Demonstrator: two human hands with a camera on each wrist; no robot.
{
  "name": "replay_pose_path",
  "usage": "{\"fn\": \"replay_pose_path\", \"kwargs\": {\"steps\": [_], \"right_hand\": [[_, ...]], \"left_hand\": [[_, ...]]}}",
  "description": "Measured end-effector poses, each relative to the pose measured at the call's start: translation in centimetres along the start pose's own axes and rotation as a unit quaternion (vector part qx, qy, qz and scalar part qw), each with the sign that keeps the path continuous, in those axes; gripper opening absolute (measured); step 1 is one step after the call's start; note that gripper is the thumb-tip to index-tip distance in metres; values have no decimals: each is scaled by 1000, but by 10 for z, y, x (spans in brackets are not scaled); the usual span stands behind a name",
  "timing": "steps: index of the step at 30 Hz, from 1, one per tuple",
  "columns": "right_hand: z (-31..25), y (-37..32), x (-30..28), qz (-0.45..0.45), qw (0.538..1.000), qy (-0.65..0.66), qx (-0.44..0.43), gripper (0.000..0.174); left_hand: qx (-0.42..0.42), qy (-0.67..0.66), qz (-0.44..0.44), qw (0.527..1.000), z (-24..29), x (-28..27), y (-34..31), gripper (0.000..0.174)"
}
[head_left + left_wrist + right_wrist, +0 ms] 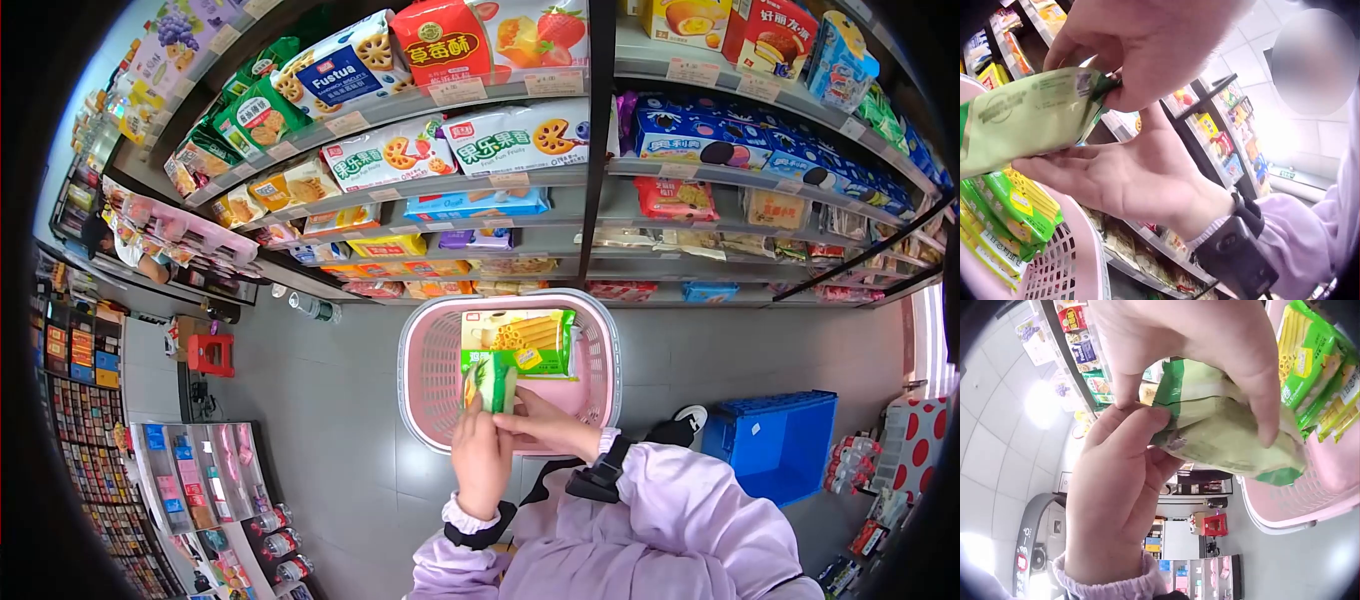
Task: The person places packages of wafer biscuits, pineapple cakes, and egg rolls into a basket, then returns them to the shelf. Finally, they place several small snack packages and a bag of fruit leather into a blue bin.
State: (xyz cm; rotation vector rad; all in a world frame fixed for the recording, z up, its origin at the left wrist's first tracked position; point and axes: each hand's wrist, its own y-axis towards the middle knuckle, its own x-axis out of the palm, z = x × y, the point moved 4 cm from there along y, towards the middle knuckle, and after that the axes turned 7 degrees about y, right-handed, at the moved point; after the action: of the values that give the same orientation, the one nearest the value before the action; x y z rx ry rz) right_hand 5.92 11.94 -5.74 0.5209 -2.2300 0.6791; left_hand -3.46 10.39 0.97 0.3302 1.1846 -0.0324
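A green and pale biscuit packet (492, 382) is tilted over the pink basket (408, 385). My left hand (480, 458) pinches one sealed end of it between thumb and fingers, plain in the right wrist view. My right hand (1129, 181) lies along the packet's underside, its fingers straight and its palm showing in the left wrist view. Its thumb comes close to the left fingers. The packet's pale printed back (1229, 431) faces the right wrist camera. Inside the basket lie green and yellow packets of rolled wafers (520, 340), overlapping one another.
Shelves (430, 105) packed with biscuits stand just past the basket. A blue crate (770, 440) is on the floor to the right. Off to the left are a red stool (210, 355) and a display rack (200, 475). Grey floor (345, 400) surrounds the basket.
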Motion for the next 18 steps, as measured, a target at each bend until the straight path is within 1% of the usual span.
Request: {"fn": "replay_pose_path", "kwargs": {"steps": [2, 3, 6, 7, 10, 11, 14, 17, 18], "right_hand": [[-7, -9, -5, 7, 995, 96, 29, 65], [-17, -19, -3, 51, 989, 134, 35, 62], [-31, -24, -13, 62, 990, 125, -23, 60], [-36, -29, -14, 79, 985, 155, -16, 57], [-44, -31, -24, 82, 988, 115, -65, 54], [-50, -35, -23, 95, 987, 106, -73, 51], [-52, -37, -30, 124, 984, 100, -77, 52], [-51, -39, -40, 118, 983, 94, -101, 53], [-52, -41, -41, 111, 982, 113, -100, 53]], "left_hand": [[25, 1, -8, 1000, 13, 4, 1, 21], [39, 3, -11, 999, 20, 4, 2, 22], [70, -35, -7, 997, 42, -2, 8, 23], [86, -55, -9, 995, 47, -3, 9, 28], [134, -81, -40, 987, 61, -10, 16, 32], [151, -79, -47, 984, 62, -10, 17, 35], [189, -63, -85, 976, 68, -15, 22, 31], [203, -96, -106, 969, 70, -18, 28, 34], [195, -111, -93, 970, 66, -21, 29, 34]]}}
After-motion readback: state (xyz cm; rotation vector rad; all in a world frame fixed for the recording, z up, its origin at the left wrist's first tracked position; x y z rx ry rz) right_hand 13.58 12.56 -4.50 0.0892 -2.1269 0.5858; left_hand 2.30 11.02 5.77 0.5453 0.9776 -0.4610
